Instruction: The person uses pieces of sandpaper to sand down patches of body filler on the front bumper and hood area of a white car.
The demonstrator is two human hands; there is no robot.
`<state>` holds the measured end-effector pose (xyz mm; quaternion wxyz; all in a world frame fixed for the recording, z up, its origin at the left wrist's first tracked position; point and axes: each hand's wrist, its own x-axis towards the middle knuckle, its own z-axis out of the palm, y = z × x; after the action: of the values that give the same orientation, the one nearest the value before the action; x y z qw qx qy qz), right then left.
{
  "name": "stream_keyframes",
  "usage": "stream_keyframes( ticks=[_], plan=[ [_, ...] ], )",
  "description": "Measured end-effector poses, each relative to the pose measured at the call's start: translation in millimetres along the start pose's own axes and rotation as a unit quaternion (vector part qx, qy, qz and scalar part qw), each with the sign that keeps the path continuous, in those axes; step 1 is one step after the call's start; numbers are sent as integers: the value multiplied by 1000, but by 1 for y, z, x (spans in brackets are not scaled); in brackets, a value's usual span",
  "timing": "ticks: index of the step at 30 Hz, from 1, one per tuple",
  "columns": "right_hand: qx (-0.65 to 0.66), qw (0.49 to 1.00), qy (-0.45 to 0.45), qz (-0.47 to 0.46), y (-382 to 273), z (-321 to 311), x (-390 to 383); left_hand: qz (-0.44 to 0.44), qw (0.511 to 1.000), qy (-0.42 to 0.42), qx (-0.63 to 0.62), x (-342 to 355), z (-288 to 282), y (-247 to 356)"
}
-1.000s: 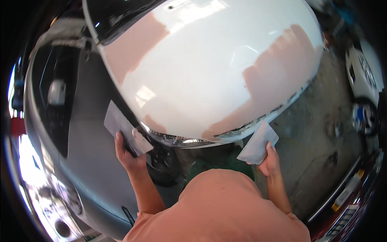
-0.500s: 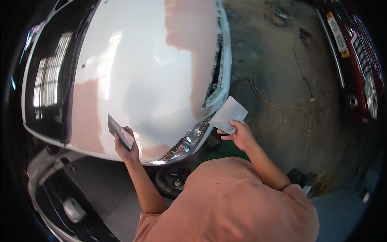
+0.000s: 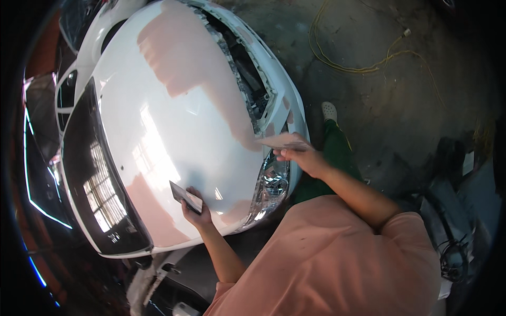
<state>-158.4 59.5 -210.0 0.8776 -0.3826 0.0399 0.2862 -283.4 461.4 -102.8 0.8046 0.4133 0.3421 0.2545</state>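
Observation:
A white car hood (image 3: 184, 137) with matte pinkish filler patches (image 3: 179, 58) lies before me. My left hand (image 3: 197, 209), over the hood's near part, is closed on a flat dark spreader blade (image 3: 179, 193) with a paler face. My right hand (image 3: 305, 158) grips a thin pale rectangular sheet (image 3: 284, 140), seen nearly edge-on. The sheet's tip is over the patch at the hood's front edge, above the headlight (image 3: 271, 181); whether it touches the surface I cannot tell.
The windshield (image 3: 103, 179) is on the left. An open gap (image 3: 240, 60) runs along the car's front. A yellow hose (image 3: 363, 68) lies on the floor to the right. My shoe (image 3: 329, 111) stands beside the bumper. Dark clutter (image 3: 453, 210) sits at lower right.
My view has turned, and the car appears rotated. The sheet in my right hand has tilted from broadside to nearly edge-on and come over the hood's front edge. My left hand keeps its hold.

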Motion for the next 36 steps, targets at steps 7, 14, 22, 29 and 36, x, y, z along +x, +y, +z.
stream_keyframes(
  ticks=[7,14,22,29,36],
  plan=[
    [-521,830,-61,-190,33,4,-7,4,1000,0,12,-6,21,-4],
    [-609,758,-35,-229,49,14,17,3,998,-28,57,-4,13,-2],
    [-617,763,-22,-189,52,17,23,-6,996,-48,72,-4,14,-3],
    [-594,784,-16,-178,52,24,25,0,994,-56,92,-2,11,-2],
    [-546,811,68,-201,69,48,33,0,995,-46,94,-1,8,0]
  ],
)
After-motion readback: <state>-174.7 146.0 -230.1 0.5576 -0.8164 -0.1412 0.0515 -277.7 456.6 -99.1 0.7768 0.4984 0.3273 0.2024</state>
